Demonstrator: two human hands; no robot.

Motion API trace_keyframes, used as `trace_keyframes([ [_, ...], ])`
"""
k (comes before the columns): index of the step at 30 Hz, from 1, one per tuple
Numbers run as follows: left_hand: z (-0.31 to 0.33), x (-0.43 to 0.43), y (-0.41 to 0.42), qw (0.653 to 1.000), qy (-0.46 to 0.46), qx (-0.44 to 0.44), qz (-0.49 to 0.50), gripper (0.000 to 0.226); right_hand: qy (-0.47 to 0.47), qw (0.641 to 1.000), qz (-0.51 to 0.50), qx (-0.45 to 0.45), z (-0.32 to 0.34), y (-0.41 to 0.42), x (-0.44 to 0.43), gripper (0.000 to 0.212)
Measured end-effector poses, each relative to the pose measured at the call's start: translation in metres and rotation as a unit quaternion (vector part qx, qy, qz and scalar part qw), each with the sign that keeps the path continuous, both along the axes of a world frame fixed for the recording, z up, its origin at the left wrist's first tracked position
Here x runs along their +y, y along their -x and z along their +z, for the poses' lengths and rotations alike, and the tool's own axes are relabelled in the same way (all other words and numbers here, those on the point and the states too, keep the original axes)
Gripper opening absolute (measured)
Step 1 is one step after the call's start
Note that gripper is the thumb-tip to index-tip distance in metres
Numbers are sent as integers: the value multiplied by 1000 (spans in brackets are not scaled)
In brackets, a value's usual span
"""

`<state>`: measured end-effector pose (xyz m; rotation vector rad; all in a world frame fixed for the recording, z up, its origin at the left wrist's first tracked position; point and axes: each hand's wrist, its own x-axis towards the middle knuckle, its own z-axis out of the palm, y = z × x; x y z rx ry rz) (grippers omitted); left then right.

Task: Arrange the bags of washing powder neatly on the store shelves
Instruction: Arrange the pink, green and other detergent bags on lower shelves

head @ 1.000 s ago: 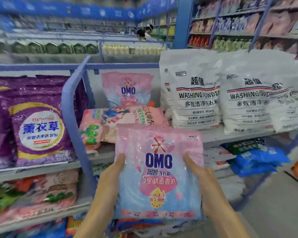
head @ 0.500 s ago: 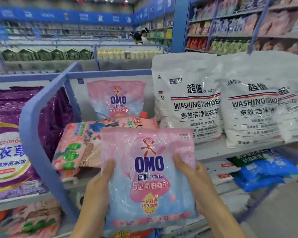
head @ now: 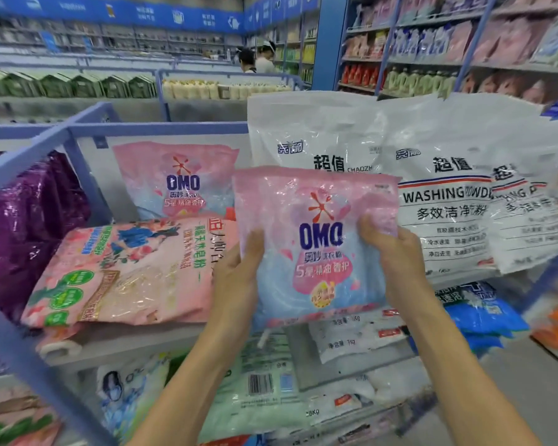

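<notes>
Purple bags (head: 29, 226) lean at the far left of the shelf (head: 136, 342); beside them a pink flowered bag (head: 136, 272) lies flat, with the rear OMO bag (head: 178, 181) upright behind it. The left hand (head: 239, 278) grips the left edge of the held OMO bag (head: 316, 252) — upright, in front of the shelf — and the right hand (head: 397, 249) pinches its right edge, thumb on the front. White washing powder bags (head: 448, 201) stand further right

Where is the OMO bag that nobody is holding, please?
Head view, left of centre: the unheld OMO bag stands rearmost on the shelf, behind the flat pink bag and left of the white bags.
</notes>
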<state>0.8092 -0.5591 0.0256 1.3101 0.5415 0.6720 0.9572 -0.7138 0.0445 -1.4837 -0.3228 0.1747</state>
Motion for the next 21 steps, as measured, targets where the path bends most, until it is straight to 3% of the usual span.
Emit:
trace_keyframes([
  [3, 2, -18, -43, 1000, 2, -28, 1, 46, -8, 999, -32, -19, 6, -40, -11, 58],
  [4, -1, -24, -56, 999, -1, -28, 16, 40, -14, 999, -35, -17, 3, -52, -14, 55],
  [7, -14, -38, -90, 993, -32, -20, 109, 40, -10, 999, -39, 10, -15, -75, -18, 20],
  [12, -27, -51, -107, 978, -54, -41, 199, 22, -3, 999, -40, -27, -44, -94, -15, 54],
  [14, -29, -52, -107, 976, -66, -33, 203, 17, -1, 998, -40, -48, -46, -96, -17, 45],
  [16, -30, -56, -103, 977, -79, -6, 199, 28, 8, 996, -54, -72, -45, -94, -20, 33],
  [21, -29, -56, -75, 975, -155, 33, 153, 48, 36, 973, -139, -181, -40, -75, -30, 59],
])
